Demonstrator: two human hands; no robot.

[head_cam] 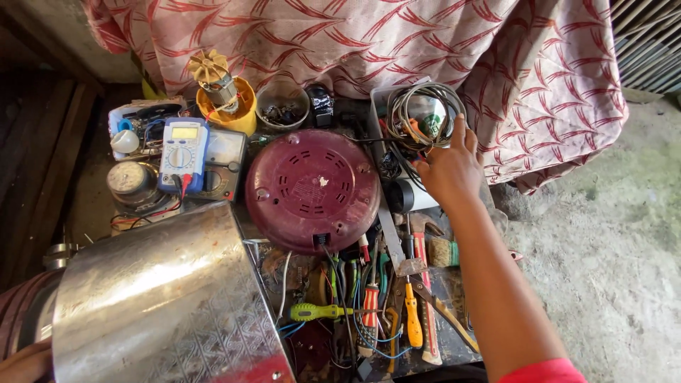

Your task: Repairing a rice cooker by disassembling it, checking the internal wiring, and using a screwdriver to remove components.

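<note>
At the bench's right edge, right hand point(448, 170) reached with fingers spread, empty, over coiled wires point(424, 113) in a white tray point(376, 96). Left hand point(25, 362) gripped the steel casing point(163, 298). Judged best: lift the coil whole, avoiding snags.

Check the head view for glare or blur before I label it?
Head view: strong glare on the shiny metal sheet at lower left washes out its embossed pattern; the upper left corner sits in deep shadow; the maroon round base, the tools and the right hand look sharp and evenly lit.
</note>
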